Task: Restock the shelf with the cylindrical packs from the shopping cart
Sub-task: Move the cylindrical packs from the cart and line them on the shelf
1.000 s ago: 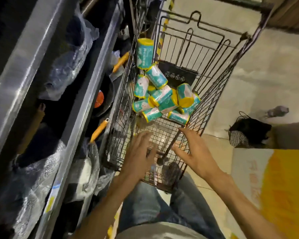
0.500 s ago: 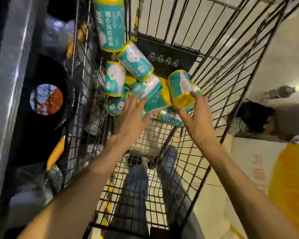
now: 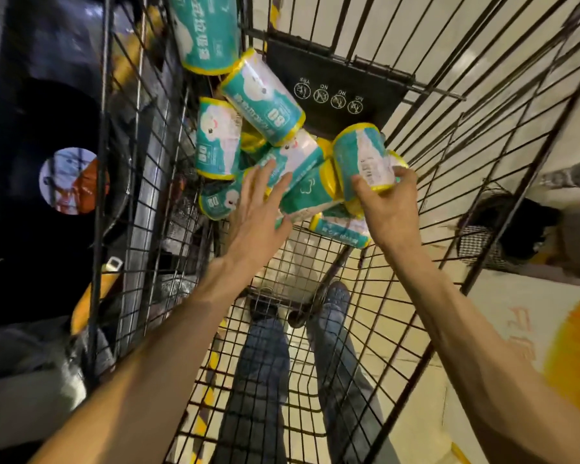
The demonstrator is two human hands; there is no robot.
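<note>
— Wire all round: the shopping cart (image 3: pixel 466 135) is the big thing. What changed?

— Half a second ago both hands only reached. Now the right hand (image 3: pixel 387 209) has its fingers curled round one pack (image 3: pixel 360 160), lifted a bit off the pile of packs (image 3: pixel 265 142) at the cart's far end. So the first pick has begun.

— And the left hand (image 3: pixel 258 212)?

— Fingers spread flat, touching the pile.

— Any writing?

— "80" on the packs. On the cart's black flap (image 3: pixel 332 92), tiny "YES" and "NO" signs.
</note>
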